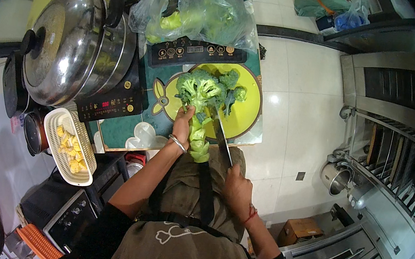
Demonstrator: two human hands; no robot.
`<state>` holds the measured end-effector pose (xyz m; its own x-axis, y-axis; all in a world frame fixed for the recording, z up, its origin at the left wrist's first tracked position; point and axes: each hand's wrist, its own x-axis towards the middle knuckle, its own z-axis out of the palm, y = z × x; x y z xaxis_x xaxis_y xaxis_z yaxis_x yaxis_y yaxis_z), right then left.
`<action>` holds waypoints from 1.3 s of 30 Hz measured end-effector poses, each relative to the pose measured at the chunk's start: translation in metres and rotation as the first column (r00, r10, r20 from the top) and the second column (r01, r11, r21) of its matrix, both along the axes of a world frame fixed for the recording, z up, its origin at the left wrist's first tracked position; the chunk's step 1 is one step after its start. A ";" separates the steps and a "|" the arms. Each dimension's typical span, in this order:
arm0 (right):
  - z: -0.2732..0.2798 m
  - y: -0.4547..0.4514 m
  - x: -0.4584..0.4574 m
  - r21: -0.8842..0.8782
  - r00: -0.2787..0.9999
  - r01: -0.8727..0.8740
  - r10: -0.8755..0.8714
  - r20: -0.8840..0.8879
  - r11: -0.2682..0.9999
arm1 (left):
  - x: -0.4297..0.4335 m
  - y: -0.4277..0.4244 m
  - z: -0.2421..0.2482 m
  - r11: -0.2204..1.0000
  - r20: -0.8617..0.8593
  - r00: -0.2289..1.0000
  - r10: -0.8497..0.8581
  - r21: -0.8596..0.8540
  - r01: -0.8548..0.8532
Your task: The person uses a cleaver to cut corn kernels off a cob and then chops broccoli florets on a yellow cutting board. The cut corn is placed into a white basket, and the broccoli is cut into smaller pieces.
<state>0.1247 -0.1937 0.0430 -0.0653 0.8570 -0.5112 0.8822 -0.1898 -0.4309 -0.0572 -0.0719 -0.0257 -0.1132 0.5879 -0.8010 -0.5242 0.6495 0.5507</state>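
Observation:
A head of broccoli (200, 90) with a long pale stalk is held by my left hand (182, 126), the fingers around the stalk just below the crown. My right hand (238, 190) grips a kitchen knife (224, 138) by its handle; the far end of the blade lies against the crown's right side. Beneath the broccoli is a round yellow-green cutting board (244, 115) with a brown rim. Cut broccoli florets (229, 79) rest on it, right of the crown. The stalk's lower end reaches past the table's near edge.
A large lidded steel pot (71, 45) stands on an induction cooker (115, 101) at left. Behind the board are another cooker's panel (198, 54) and a plastic bag (208, 13) of green vegetables. A cream basket (84, 175) holds cut corn. The green table (123, 129) ends near my apron.

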 end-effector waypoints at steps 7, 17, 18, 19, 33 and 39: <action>0.006 -0.001 0.019 0.098 0.971 0.132 -0.109 -0.212 0.986 | -0.004 -0.005 -0.003 1.000 0.033 0.999 -0.022 0.015 0.021; -0.020 -0.013 0.069 0.115 0.920 0.288 -0.241 -0.309 0.951 | -0.035 0.010 0.023 1.000 0.112 0.994 0.011 -0.027 -0.008; -0.015 -0.019 0.073 0.111 0.905 0.328 -0.279 -0.321 0.938 | -0.039 0.010 0.026 0.999 0.129 0.992 -0.010 -0.045 0.016; -0.009 -0.023 0.078 0.075 0.910 0.332 -0.298 -0.289 0.940 | -0.044 0.009 0.028 0.998 0.152 0.988 -0.029 -0.056 0.038; -0.035 0.009 0.101 0.232 0.993 -0.093 0.106 -0.045 0.968 | -0.078 -0.024 0.016 0.979 0.749 0.632 0.199 -0.129 -0.157; 0.000 0.011 0.080 0.155 0.961 0.125 -0.081 -0.266 0.980 | -0.068 -0.028 0.022 0.969 0.956 0.196 0.217 -0.188 -0.159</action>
<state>0.2044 -0.1831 0.0434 -0.0821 0.9383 -0.3360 0.7166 -0.1787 -0.6742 -0.1250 -0.1000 -0.0042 0.6592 0.6378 -0.3983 -0.7391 0.4518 -0.4997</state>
